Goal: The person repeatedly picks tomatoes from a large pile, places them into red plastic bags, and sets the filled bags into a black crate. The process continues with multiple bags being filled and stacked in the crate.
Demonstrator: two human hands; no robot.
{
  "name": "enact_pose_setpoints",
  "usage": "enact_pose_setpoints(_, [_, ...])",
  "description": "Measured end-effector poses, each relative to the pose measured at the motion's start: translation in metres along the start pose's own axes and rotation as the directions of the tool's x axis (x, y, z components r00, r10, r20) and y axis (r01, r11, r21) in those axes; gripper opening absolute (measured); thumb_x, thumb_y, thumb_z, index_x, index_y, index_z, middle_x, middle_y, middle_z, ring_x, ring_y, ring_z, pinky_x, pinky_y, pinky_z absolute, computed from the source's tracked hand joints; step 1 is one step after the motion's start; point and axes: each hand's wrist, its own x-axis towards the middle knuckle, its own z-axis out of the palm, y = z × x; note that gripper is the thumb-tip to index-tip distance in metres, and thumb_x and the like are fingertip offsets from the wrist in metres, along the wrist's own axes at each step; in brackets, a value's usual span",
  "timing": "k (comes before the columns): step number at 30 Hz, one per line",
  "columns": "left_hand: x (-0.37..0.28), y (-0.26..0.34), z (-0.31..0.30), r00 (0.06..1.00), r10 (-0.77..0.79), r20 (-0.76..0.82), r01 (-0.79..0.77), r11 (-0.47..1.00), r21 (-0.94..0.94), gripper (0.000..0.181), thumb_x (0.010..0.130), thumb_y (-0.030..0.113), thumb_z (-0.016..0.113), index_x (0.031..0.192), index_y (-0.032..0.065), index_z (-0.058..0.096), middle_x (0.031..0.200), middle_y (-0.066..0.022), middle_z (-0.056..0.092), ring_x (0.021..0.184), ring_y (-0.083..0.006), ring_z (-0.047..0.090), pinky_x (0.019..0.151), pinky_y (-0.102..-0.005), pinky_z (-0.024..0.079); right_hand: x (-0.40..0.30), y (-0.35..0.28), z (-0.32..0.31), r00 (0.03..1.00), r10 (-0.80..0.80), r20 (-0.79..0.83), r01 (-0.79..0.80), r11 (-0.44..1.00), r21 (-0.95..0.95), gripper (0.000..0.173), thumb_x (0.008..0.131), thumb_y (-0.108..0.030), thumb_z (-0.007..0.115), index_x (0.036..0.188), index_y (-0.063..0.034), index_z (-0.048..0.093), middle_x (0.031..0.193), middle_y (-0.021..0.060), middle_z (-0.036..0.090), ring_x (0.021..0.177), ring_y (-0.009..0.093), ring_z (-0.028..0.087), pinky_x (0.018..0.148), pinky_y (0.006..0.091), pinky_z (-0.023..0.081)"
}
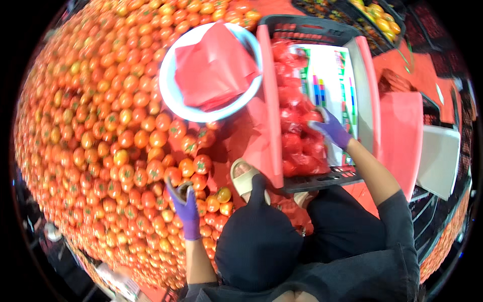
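Observation:
My left hand (185, 205), in a purple glove with a grey palm, hovers over a large heap of red and orange tomatoes (126, 139). Its thumb and fingers are apart, and no tomato shows between them. To the right, my right hand (332, 126), gloved the same way, reaches into a black crate (313, 185) with red-padded long sides. Its fingertips meet the row of red tomatoes (302, 120) under clear plastic film; whether they grip one cannot be told. White printed sheet lining (332, 71) covers the crate's other half.
A light-blue basin (173, 96) holding a red sheet (215, 68) stands among the tomatoes. My sandalled foot (243, 175) is between heap and crate. A pale flat stack (439, 162) lies at right; another crate (379, 20) with yellowish tomatoes is at top right.

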Motion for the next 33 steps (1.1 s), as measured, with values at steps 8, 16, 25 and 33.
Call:
enact_pose_setpoints(8, [-0.039, -0.081, -0.018, 0.970, -0.239, -0.037, 0.242, 0.966, 0.087, 0.065, 0.086, 0.012, 0.065, 0.143, 0.0036, 0.032, 0.101, -0.0102, 0.063, 0.092, -0.0153, 0.061, 0.082, -0.0293, 0.050, 0.005, 0.012, 0.012, 0.883, -0.449, -0.140, 0.191, 0.614, -0.766, 0.060, 0.090, -0.025, 0.055, 0.141, -0.0003, 0.035, 0.145, 0.0235, 0.033, 0.131, 0.039, 0.035, 0.109, 0.0443, 0.027])
enact_pose_setpoints(16, [-0.008, -0.110, -0.055, 0.947, 0.074, -0.314, 0.086, 0.880, 0.467, 0.048, 0.083, 0.018, 0.068, 0.124, -0.0010, 0.053, 0.117, -0.0183, 0.057, 0.108, -0.0297, 0.056, 0.095, -0.0366, 0.044, 0.003, -0.006, 0.058, 0.793, -0.608, 0.046, 0.433, 0.509, -0.744, 0.070, 0.080, -0.029, 0.059, 0.143, -0.0091, 0.036, 0.151, 0.0187, 0.026, 0.137, 0.040, 0.025, 0.112, 0.0499, 0.017])
enact_pose_setpoints(25, [0.100, -0.057, -0.110, 0.850, 0.460, -0.258, -0.041, 0.545, 0.837, 0.057, 0.077, 0.019, 0.071, 0.128, 0.0070, 0.049, 0.129, -0.0258, 0.047, 0.121, -0.0424, 0.043, 0.101, -0.0479, 0.037, 0.002, -0.003, 0.056, 0.792, -0.610, 0.024, 0.432, 0.532, -0.729, 0.068, 0.083, -0.037, 0.052, 0.142, -0.0081, 0.035, 0.150, 0.0204, 0.026, 0.136, 0.041, 0.026, 0.112, 0.0503, 0.018])
enact_pose_setpoints(33, [0.179, -0.066, -0.160, 0.833, 0.356, -0.424, 0.140, 0.605, 0.784, 0.059, 0.070, 0.032, 0.077, 0.116, 0.0041, 0.053, 0.110, -0.0195, 0.058, 0.096, -0.0358, 0.057, 0.080, -0.0436, 0.050, 0.000, -0.019, 0.062, 0.799, -0.600, 0.040, 0.434, 0.529, -0.730, 0.067, 0.078, -0.028, 0.060, 0.139, -0.0102, 0.040, 0.148, 0.0191, 0.029, 0.133, 0.042, 0.029, 0.111, 0.0522, 0.021])
